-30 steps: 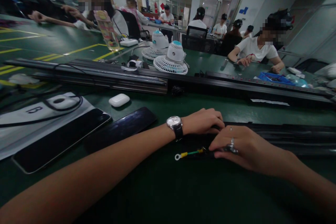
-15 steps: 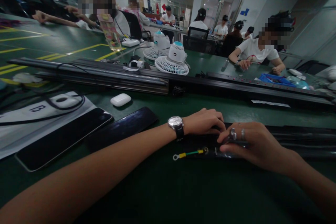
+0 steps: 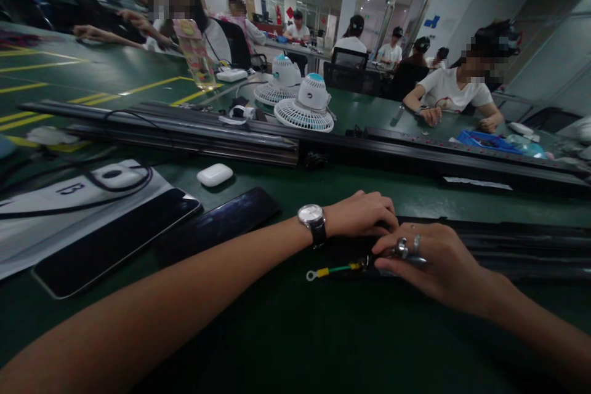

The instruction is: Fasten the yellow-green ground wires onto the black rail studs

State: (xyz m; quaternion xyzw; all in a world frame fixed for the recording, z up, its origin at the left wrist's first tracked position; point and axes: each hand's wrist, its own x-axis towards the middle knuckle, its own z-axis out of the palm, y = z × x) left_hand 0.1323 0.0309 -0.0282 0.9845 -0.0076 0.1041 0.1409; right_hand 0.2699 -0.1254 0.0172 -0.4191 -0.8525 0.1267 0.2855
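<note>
My left hand (image 3: 362, 214), with a watch (image 3: 311, 215) on the wrist, lies over the end of a long black bar (image 3: 512, 237). Its fingers curl down onto the bar, their tips partly hidden. Just to the right, my right hand (image 3: 427, 258) is closed in a pinch on a small silver metal tool (image 3: 418, 260), mostly covered by the fingers. Those fingertips touch the near side of the bar's end. A short green-and-yellow ground wire (image 3: 340, 269) with a ring terminal sticks out leftward from there, its other end at the right fingertips.
Two phones (image 3: 115, 243) (image 3: 221, 221) and a white earbud case (image 3: 215, 175) lie to the left. Long metal profiles (image 3: 198, 135) cross the table beyond, with two white fans (image 3: 305, 104) and a bottle (image 3: 196, 55) behind. A co-worker (image 3: 455, 89) sits across at the right.
My right hand has shifted slightly left, nearer the wire's inner end, and the silver tool has turned in its fingers. My left hand stays in place on the bar.
</note>
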